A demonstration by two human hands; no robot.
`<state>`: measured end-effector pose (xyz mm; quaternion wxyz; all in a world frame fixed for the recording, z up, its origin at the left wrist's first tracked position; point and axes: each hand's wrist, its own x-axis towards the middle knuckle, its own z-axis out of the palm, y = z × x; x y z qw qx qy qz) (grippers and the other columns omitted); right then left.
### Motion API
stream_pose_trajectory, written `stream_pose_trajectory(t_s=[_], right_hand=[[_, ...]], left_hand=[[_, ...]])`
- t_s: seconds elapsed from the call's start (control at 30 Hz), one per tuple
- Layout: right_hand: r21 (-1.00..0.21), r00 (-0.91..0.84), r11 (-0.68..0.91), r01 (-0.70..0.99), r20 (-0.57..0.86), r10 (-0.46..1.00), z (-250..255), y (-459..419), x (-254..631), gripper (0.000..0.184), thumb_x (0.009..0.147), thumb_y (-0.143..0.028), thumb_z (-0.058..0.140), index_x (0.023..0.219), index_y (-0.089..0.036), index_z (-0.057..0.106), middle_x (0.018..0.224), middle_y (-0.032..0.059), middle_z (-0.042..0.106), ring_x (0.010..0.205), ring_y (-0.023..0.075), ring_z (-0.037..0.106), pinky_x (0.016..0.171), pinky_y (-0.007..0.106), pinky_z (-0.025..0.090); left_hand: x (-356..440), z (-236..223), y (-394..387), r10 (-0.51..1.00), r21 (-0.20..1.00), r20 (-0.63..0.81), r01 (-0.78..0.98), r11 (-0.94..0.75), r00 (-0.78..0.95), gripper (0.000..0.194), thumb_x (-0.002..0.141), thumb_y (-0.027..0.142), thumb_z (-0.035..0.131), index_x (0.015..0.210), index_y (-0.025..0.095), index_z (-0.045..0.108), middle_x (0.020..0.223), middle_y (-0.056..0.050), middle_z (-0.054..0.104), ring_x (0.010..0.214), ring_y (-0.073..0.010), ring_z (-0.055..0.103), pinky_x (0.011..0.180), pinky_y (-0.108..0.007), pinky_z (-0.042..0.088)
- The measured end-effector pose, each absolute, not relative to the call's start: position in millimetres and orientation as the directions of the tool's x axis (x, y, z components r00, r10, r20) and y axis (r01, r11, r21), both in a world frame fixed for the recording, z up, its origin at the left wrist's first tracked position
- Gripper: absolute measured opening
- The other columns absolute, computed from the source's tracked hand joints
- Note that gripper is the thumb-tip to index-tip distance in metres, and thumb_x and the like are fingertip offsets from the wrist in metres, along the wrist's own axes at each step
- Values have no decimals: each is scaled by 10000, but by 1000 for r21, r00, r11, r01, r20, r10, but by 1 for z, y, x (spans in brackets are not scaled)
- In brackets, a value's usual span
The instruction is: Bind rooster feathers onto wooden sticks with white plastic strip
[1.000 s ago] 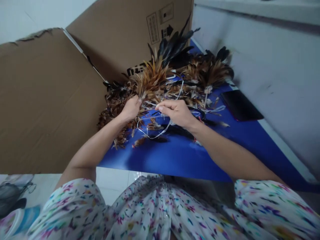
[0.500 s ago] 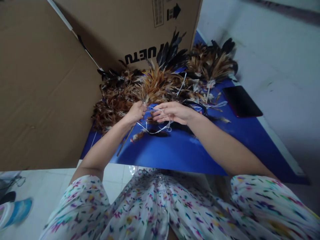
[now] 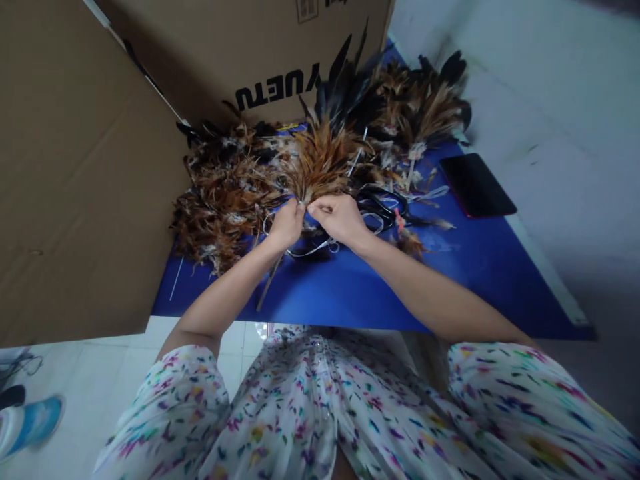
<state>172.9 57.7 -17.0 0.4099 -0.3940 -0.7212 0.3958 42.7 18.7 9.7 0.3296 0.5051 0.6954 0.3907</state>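
My left hand [image 3: 287,224] is closed around the base of a feather duster [image 3: 323,157], whose brown and black feathers fan away from me. Its thin stick [image 3: 267,287] slants down below that hand. Close beside it, my right hand [image 3: 343,217] pinches at the feather base with thumb and fingers together. White string [image 3: 317,250] loops beneath both hands; the part between the fingertips is too small to follow, but the pinch seems to be on it. Black-handled scissors [image 3: 384,208] lie just right of my right hand, partly under string.
Loose brown feathers [image 3: 215,200] are heaped at the left of the blue tabletop [image 3: 350,293]. Another feather bundle [image 3: 425,123] lies at the back right, near a dark phone or tablet [image 3: 477,185]. Cardboard [image 3: 75,167] walls stand left and behind. A blue-and-white tub [image 3: 37,423] is on the floor.
My right hand's spread fingers have closed into a pinch and come up against the feather base beside my left hand. The whole view has shifted slightly.
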Motion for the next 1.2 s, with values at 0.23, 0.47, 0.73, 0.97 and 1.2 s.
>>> stream_pose_trajectory(t_s=[0.23,0.47,0.73,0.97,1.2], right_hand=[[-869,-290,394,301,310,906,-18,59,188,281,824,-367,607,670,-162,722,591,7,588,606,129,496,609,280,326],[-922,-262,308,234,245,933,-17,66,196,407,801,-489,667,563,-161,632,517,-20,454,551,100,384,567,282,288],[-958,-260,277,76,249,933,-19,72,199,403,792,-475,711,551,-172,600,539,-16,491,582,109,453,570,268,345],[-974,-228,228,7,220,948,-21,74,199,379,731,-458,752,538,-154,634,496,-42,465,522,75,385,551,268,298],[-986,-258,160,-41,165,952,-23,74,198,360,682,-512,776,610,-163,722,614,21,683,598,121,560,659,284,448]], left_hand=[[60,0,21,984,794,41,603,73,-174,215,923,139,459,718,200,431,670,4,486,708,-142,489,748,-275,394],[68,0,14,996,931,-28,360,57,-87,146,830,121,478,931,190,558,780,-22,573,773,-146,550,739,-266,463],[61,10,18,987,989,-142,37,145,-73,214,840,186,426,861,151,635,777,-41,631,694,-131,576,652,-258,489],[53,-8,26,992,1000,3,1,-3,-128,157,807,231,589,720,134,677,629,9,611,564,-75,533,579,-207,446],[46,-26,28,991,991,129,-22,-130,-38,384,757,482,742,958,175,630,702,9,675,598,-100,627,618,-236,511]])
